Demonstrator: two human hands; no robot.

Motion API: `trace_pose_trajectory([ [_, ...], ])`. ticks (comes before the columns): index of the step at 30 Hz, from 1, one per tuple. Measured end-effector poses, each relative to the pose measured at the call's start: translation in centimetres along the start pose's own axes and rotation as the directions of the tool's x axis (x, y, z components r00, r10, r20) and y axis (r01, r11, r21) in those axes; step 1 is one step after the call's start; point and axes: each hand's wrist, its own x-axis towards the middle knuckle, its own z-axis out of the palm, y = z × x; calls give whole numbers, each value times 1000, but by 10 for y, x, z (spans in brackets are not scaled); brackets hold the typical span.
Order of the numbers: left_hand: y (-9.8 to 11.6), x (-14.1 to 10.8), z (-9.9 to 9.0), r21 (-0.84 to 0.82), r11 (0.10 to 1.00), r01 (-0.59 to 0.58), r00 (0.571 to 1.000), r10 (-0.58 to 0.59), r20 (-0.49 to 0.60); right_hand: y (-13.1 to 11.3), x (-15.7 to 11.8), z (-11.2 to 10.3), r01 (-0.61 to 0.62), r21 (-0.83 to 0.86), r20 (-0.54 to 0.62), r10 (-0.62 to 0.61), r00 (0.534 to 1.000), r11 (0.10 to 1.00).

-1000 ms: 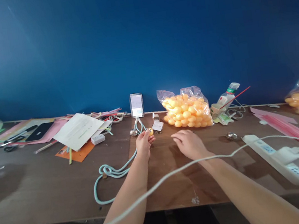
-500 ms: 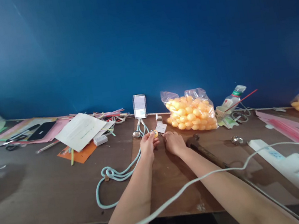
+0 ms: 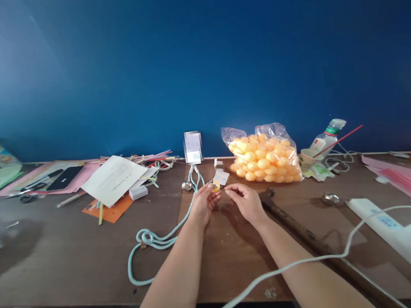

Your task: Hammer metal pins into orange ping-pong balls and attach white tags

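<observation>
My left hand pinches a small round yellow and silver object between thumb and fingers. Close to its right, my right hand has thumb and forefinger pressed together; whatever they hold is too small to name. Just beyond both hands lies an open small white box. A shiny silver object rests left of the light blue cord, which runs up to a card leaning on the blue wall.
A bag of orange balls stands behind my right hand. A dark bar and a white power strip lie to the right; a white cable crosses my right forearm. Papers and a phone are at left.
My right hand has lifted and turned, so its thumb and forefinger now show. My left hand still holds the round object, slightly lower in view. The camera view has shifted a little.
</observation>
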Motion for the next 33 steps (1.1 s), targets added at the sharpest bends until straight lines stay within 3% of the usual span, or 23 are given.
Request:
trace_pose_trajectory([
  [6, -3, -3, 0, 25, 1000, 9, 992, -12, 122, 4, 2, 1, -127, 306, 28, 125, 992, 943],
  [16, -6, -10, 2, 123, 992, -1, 983, -22, 184, 8, 1, 3, -243, 531, 127, 207, 970, 812],
  [20, -4, -12, 3, 182, 983, -7, 986, -23, 165, 8, 2, 0, -283, 580, 158, 236, 959, 764],
  [25, -6, -13, 2, 205, 979, -20, 976, -25, 215, 9, 3, -2, -354, 603, 220, 277, 935, 715],
  [33, -7, -12, 2, 223, 974, -47, 981, 3, 195, 9, 3, -3, -394, 574, 233, 318, 919, 718],
])
